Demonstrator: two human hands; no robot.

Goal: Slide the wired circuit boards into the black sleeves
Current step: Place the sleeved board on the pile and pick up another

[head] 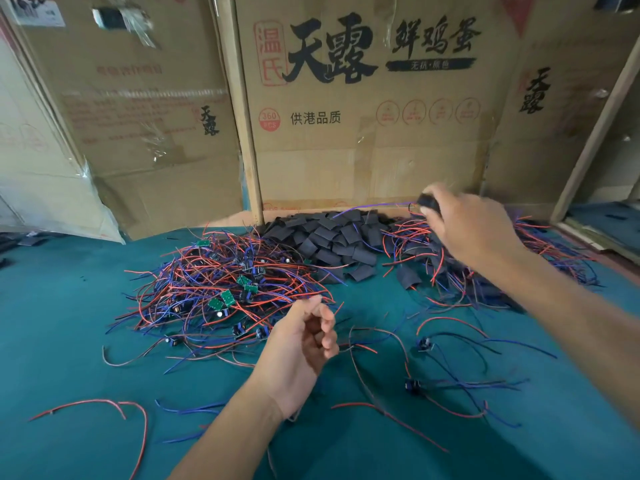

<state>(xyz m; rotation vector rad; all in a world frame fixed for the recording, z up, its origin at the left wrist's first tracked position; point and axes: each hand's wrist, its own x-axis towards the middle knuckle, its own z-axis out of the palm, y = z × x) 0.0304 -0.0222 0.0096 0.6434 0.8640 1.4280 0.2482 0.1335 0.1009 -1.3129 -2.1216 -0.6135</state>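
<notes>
Nearest: loose red and blue wires [86, 408] lie scattered on the green table cover [52, 306], with a couple of stray boards on leads to the right [424, 342].

Left hand [304, 344] hovers palm-up over the cover, fingers loosely curled, nothing in it. It sits just beside the near edge of the tangle of unsleeved boards [221, 285], small green boards showing among red and blue leads.

Behind that tangle, against the cardboard, a heap of empty black sleeves [332, 237].

Right hand [464, 226] is raised over the right-hand pile of sleeved pieces [467, 271], fingers pinching a black sleeve [427, 202] with thin wires trailing out to the left. It is blurred; whether a board is fully seated inside I cannot tell.

Farthest: cardboard boxes [363, 98] with printed characters stand as a backdrop.

Judgement: one unit looks about finished and on its way to the done pile; the next pick falls to the free hand. To do it well, take one board by its body rather than its leads, lift slowly so neighbouring wires shake free, gather the leads straight, then feed the board in end-first with the sleeve mouth squeezed open. Pulling on wires risks dragging the whole tangle.
</notes>
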